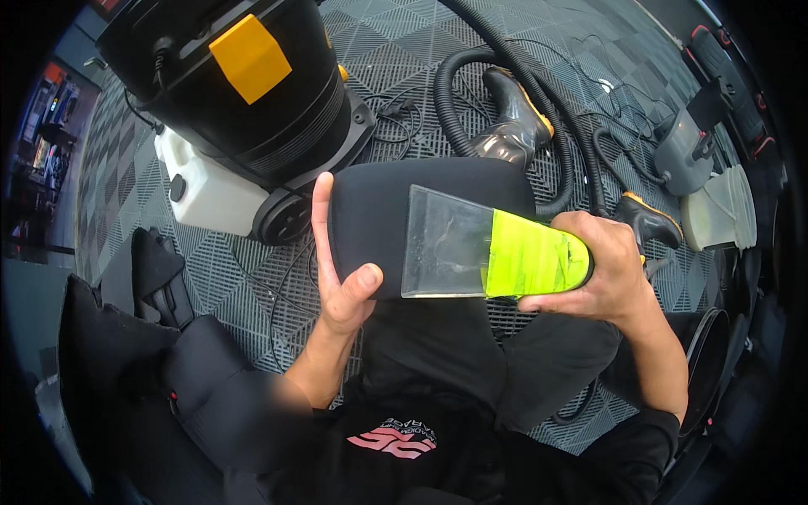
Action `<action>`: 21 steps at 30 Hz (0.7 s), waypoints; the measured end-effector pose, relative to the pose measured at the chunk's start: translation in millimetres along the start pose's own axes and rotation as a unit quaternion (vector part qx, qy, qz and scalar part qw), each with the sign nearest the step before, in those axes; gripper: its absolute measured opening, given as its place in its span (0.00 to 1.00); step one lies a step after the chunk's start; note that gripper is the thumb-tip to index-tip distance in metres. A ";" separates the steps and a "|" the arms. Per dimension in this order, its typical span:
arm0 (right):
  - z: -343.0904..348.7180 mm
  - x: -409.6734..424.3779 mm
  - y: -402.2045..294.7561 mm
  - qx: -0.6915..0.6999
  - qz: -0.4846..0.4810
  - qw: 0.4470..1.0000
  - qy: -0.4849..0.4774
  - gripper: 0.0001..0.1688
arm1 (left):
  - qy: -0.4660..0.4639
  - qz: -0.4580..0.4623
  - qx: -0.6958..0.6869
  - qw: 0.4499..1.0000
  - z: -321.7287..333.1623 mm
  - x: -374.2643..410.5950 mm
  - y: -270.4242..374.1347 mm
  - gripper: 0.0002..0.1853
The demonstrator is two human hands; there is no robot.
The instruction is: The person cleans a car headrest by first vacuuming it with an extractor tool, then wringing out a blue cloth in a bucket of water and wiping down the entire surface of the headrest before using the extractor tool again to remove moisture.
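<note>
A black padded cushion, possibly a car headrest (372,221), lies across the person's lap. My left hand (341,271) grips its left end, with the thumb on the top face and a finger along the side. In my right hand (593,271) is a clear plastic vacuum nozzle (445,246), its neck wrapped in bright yellow-green tape. The nozzle's wide flat mouth lies over the middle of the cushion; whether it touches the surface cannot be told. Black ribbed hose (445,95) loops on the floor beyond the cushion.
A black wheeled vacuum (284,120) stands at upper left beside a white plastic jug (214,196). Rubber boots (508,132) and cables lie on the tiled floor (391,38). A grey spray-extractor tank (685,154) and a pale bucket (723,211) are at right; black car seats (208,379) at left.
</note>
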State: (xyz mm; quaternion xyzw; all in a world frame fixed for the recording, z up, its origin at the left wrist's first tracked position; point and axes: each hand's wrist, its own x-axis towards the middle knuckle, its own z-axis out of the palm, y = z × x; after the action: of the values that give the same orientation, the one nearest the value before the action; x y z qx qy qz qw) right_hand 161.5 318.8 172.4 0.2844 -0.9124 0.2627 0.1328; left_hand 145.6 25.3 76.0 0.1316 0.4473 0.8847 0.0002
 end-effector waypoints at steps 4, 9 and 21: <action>4.4 4.1 -0.7 -0.024 -0.029 0.999 -0.006 0.41 | -0.003 -0.008 -0.036 0.999 -9.1 -1.6 3.2 0.56; 1.9 3.6 3.1 -0.050 -0.053 0.997 -0.006 0.40 | -0.026 -0.006 -0.064 0.998 -19.2 5.1 2.7 0.53; -15.7 -22.3 19.5 -0.029 0.014 0.999 -0.032 0.41 | 0.050 -0.003 -0.098 0.994 -34.1 8.2 3.5 0.49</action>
State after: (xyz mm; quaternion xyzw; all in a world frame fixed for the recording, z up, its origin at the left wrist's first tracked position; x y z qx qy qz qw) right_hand 169.4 351.2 168.7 0.2758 -0.9275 0.2283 0.1076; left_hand 130.2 -2.8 61.4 0.0851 0.3584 0.9296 -0.0065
